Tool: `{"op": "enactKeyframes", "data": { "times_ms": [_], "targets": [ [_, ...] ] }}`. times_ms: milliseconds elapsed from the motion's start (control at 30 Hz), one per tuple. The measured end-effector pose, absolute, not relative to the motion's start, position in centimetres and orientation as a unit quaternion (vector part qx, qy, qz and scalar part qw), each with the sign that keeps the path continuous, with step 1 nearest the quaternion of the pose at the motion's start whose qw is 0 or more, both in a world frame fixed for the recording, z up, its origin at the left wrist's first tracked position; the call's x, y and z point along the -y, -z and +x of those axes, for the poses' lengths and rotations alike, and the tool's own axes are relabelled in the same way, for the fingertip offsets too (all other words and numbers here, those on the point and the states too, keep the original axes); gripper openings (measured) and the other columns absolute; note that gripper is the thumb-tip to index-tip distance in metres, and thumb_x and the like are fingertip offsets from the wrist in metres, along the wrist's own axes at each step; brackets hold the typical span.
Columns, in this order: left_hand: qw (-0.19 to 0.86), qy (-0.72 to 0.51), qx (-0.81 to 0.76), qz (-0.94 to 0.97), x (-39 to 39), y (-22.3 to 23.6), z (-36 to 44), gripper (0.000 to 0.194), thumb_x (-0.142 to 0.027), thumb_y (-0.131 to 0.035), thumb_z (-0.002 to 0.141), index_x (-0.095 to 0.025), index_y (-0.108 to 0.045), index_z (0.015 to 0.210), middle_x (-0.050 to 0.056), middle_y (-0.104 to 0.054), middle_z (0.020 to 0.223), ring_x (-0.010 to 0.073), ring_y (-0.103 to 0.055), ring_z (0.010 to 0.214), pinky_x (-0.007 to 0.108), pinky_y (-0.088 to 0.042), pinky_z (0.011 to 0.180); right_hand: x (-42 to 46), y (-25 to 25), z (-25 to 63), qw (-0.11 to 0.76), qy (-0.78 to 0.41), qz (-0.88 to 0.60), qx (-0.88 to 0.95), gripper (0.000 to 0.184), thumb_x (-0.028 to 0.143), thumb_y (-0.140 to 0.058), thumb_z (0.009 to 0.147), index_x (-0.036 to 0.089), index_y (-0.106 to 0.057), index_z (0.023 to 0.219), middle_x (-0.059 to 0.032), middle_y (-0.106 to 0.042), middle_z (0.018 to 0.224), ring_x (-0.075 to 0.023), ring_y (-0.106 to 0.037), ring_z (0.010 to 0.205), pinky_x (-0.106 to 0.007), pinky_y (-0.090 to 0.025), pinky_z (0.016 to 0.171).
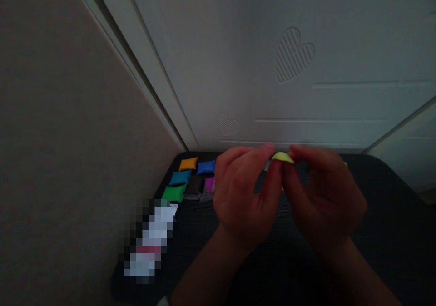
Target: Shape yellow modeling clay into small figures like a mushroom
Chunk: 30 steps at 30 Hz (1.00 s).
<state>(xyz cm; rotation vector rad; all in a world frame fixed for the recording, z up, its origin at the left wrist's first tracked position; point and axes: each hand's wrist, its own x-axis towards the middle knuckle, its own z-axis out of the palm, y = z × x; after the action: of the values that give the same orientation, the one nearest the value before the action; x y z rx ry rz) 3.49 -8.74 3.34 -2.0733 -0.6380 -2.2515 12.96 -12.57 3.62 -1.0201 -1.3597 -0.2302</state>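
A small, pale yellow piece of modelling clay (282, 157) is pinched between my two hands above the dark table. It looks thin and curved, bulging upward in the middle. My left hand (247, 192) grips its left end between thumb and fingers. On the other end, the thumb and fingers of my right hand (323, 194) close in the same way. Small bits of other things show behind the hands, too covered to make out.
Several coloured clay packets, among them an orange one (188, 164) and a green one (173, 192), lie at the table's (197, 238) back left. A blurred-out white item (153, 238) lies at the left edge. Behind stands a white panel (238, 47) with embossed hearts.
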Motion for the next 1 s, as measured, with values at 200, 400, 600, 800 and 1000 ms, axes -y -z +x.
{"op": "enactKeyframes", "data": {
  "times_ms": [200, 400, 600, 800, 1000],
  "targets": [
    [0.010, 0.725, 0.186, -0.663, 8.70, -3.22, 3.53, 0.052, -0.001, -0.066, 0.069, -0.023, -0.055, 0.115, 0.000, -0.069, 0.091, 0.0152, -0.060, 0.081, 0.033, -0.049, 0.076, 12.60, -3.67, 12.86, 0.652, 0.089, -0.450, 0.604, 0.041, 0.006, -0.061, 0.076, 0.029, -0.060, 0.110, 0.0012, -0.066, 0.091, -0.0155, -0.061, 0.083, -0.034, -0.051, 0.076],
    [0.005, 0.713, 0.203, -0.671, 8.53, -3.23, 3.43, 0.055, -0.003, -0.065, 0.071, -0.024, -0.051, 0.120, 0.000, -0.068, 0.095, 0.0154, -0.062, 0.085, 0.034, -0.050, 0.081, 12.66, -3.70, 12.93, 0.651, 0.091, -0.444, 0.608, 0.044, 0.004, -0.061, 0.075, 0.029, -0.059, 0.112, 0.0011, -0.066, 0.092, -0.0154, -0.060, 0.083, -0.034, -0.051, 0.076],
    [-0.007, 0.715, 0.197, -0.671, 8.46, -3.11, 3.19, 0.053, -0.002, -0.066, 0.069, -0.022, -0.054, 0.117, 0.000, -0.068, 0.091, 0.0142, -0.061, 0.085, 0.031, -0.050, 0.079, 12.67, -3.63, 13.06, 0.647, 0.088, -0.439, 0.617, 0.045, 0.004, -0.062, 0.075, 0.028, -0.058, 0.113, 0.0011, -0.066, 0.093, -0.0146, -0.060, 0.084, -0.033, -0.050, 0.076],
    [-0.029, 0.733, 0.185, -0.654, 8.48, -2.91, 3.29, 0.048, -0.001, -0.066, 0.068, -0.018, -0.058, 0.112, 0.001, -0.067, 0.089, 0.0150, -0.063, 0.081, 0.032, -0.052, 0.074, 12.52, -3.45, 13.17, 0.647, 0.046, -0.447, 0.616, 0.033, 0.006, -0.061, 0.077, 0.023, -0.061, 0.105, 0.0012, -0.065, 0.090, -0.0123, -0.060, 0.084, -0.030, -0.048, 0.077],
    [-0.021, 0.744, 0.185, -0.642, 8.25, -2.71, 3.62, 0.051, -0.001, -0.068, 0.067, -0.016, -0.057, 0.114, 0.004, -0.067, 0.095, 0.0163, -0.063, 0.084, 0.034, -0.053, 0.076, 12.67, -3.66, 13.36, 0.622, 0.064, -0.473, 0.621, 0.022, 0.009, -0.062, 0.077, 0.020, -0.063, 0.097, 0.0026, -0.066, 0.087, -0.0091, -0.059, 0.082, -0.025, -0.047, 0.076]
  ]
}}
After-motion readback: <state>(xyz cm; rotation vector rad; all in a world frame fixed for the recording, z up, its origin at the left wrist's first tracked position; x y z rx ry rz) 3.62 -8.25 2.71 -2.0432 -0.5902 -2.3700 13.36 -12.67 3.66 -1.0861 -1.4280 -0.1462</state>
